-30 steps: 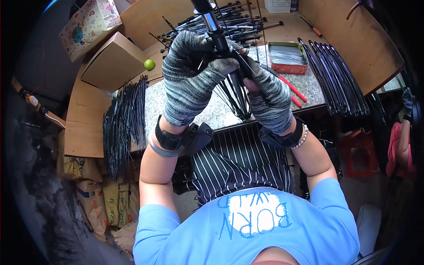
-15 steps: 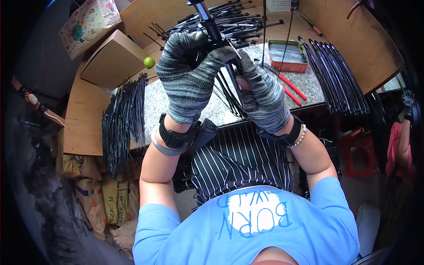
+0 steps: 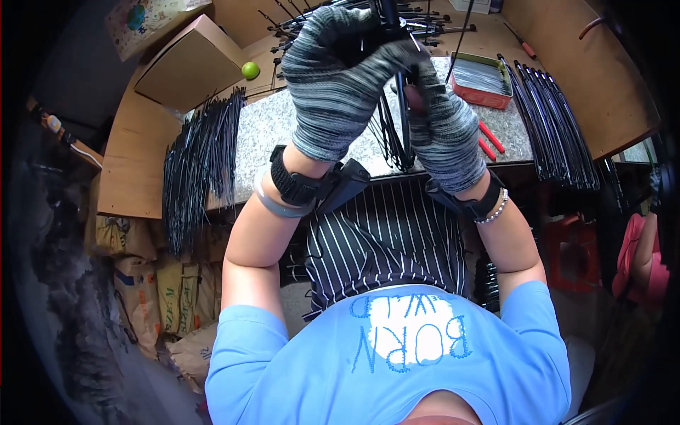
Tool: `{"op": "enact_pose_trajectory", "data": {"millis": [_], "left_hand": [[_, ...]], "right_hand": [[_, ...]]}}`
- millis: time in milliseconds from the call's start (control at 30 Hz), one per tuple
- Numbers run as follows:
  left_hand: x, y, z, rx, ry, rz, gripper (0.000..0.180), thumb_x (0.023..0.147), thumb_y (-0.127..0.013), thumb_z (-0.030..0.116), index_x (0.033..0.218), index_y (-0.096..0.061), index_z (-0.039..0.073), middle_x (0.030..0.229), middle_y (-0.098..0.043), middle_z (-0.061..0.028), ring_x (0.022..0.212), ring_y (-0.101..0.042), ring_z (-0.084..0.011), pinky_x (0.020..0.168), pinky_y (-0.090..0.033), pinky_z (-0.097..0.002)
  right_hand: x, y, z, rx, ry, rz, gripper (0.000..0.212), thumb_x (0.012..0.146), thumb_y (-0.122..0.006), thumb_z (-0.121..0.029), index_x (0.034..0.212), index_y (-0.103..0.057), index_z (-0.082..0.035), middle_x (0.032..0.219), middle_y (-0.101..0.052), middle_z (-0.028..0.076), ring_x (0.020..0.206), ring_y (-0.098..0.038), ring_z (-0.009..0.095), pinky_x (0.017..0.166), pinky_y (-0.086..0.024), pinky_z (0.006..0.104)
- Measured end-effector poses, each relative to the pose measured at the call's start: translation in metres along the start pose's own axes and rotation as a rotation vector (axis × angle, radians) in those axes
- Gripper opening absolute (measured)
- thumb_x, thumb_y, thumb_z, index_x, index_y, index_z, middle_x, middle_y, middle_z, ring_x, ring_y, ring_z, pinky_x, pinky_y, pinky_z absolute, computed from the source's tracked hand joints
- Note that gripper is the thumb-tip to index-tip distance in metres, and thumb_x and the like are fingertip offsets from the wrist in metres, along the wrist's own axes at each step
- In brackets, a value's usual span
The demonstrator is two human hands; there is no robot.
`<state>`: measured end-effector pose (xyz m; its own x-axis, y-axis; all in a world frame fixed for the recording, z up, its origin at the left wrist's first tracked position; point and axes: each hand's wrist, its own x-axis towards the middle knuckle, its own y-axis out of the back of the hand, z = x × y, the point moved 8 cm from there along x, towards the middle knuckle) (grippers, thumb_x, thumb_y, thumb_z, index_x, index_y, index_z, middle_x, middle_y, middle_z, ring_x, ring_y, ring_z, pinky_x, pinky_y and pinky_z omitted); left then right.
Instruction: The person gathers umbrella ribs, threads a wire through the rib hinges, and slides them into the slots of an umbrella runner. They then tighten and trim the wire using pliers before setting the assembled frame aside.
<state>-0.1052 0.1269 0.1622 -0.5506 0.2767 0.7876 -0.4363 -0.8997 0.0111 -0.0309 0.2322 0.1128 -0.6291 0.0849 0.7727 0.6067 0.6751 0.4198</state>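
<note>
My left hand (image 3: 334, 92), in a grey-and-black striped knit glove, is closed around a black rod-shaped part (image 3: 389, 13) at the top centre. My right hand (image 3: 448, 131), gloved alike, is closed on the lower stretch of the same part, just below the left fingers. A thin light-coloured pin or wire (image 3: 414, 41) shows between the hands; which fingers pinch it is blurred. Thin black cables (image 3: 388, 134) hang beneath the hands, over the front of the speckled work surface (image 3: 269, 134).
Black cable bundles (image 3: 202, 152) drape over the left edge, and black rods (image 3: 556, 124) lie in a row at right. Beside them stand a red tin (image 3: 482, 85) of thin pins and red-handled pliers (image 3: 491, 140). A cardboard box (image 3: 190, 64) and green ball (image 3: 250, 70) sit at left.
Both hands have moved up and slightly right with the black rod-shaped part, which now stands more upright. My right hand has come closer beneath the left, and the view has shifted a little.
</note>
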Motion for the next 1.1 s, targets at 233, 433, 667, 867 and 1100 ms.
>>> {"op": "enact_pose_trajectory", "data": {"millis": [233,433,667,867,1100], "left_hand": [[-0.002,-0.011,0.012,0.006,-0.035,-0.016,0.036,0.067,-0.072,-0.001,0.097,-0.054,0.003,0.092,-0.062,-0.0065,0.085,-0.061,-0.0126,0.075,-0.051,-0.0252],[-0.003,-0.012,0.012,0.128,0.004,0.004,0.034,0.068,-0.071,-0.001,0.097,-0.053,0.003,0.091,-0.062,-0.0067,0.085,-0.06,-0.0125,0.074,-0.051,-0.0247],[-0.003,-0.023,0.012,0.074,0.049,-0.011,0.037,0.07,-0.07,-0.001,0.102,-0.051,0.002,0.095,-0.061,-0.0093,0.088,-0.06,-0.014,0.077,-0.05,-0.0264],[0.004,-0.018,0.061,0.016,-0.429,0.085,0.066,0.071,-0.069,0.003,0.126,-0.033,0.004,0.117,-0.049,-0.0184,0.107,-0.051,-0.0222,0.089,-0.045,-0.0341],[0.009,0.015,0.038,-0.065,-0.287,0.006,0.08,0.068,-0.073,0.013,0.131,-0.025,0.005,0.114,-0.049,-0.014,0.104,-0.052,-0.0235,0.087,-0.047,-0.0345]], "right_hand": [[-0.008,-0.006,-0.002,0.007,0.095,0.036,0.048,0.076,-0.057,-0.003,0.122,-0.041,-0.004,0.085,-0.06,0.014,0.067,-0.061,0.025,0.056,-0.049,0.0311],[-0.006,-0.004,-0.005,0.032,0.093,0.098,0.06,0.076,-0.056,-0.005,0.13,-0.032,-0.004,0.09,-0.059,0.016,0.068,-0.061,0.027,0.056,-0.05,0.0316],[-0.008,0.001,-0.008,0.018,0.077,0.111,0.057,0.078,-0.054,-0.001,0.131,-0.031,-0.004,0.095,-0.059,0.018,0.074,-0.062,0.027,0.059,-0.051,0.0316],[0.0,0.007,0.019,0.459,-0.052,0.118,0.045,0.081,-0.054,-0.004,0.124,-0.041,-0.003,0.097,-0.061,0.015,0.083,-0.063,0.022,0.07,-0.051,0.0299],[-0.003,-0.016,0.045,0.996,-0.291,-0.166,0.037,0.083,-0.058,-0.016,0.116,-0.051,-0.002,0.1,-0.062,0.011,0.09,-0.061,0.019,0.081,-0.049,0.0313]]}}
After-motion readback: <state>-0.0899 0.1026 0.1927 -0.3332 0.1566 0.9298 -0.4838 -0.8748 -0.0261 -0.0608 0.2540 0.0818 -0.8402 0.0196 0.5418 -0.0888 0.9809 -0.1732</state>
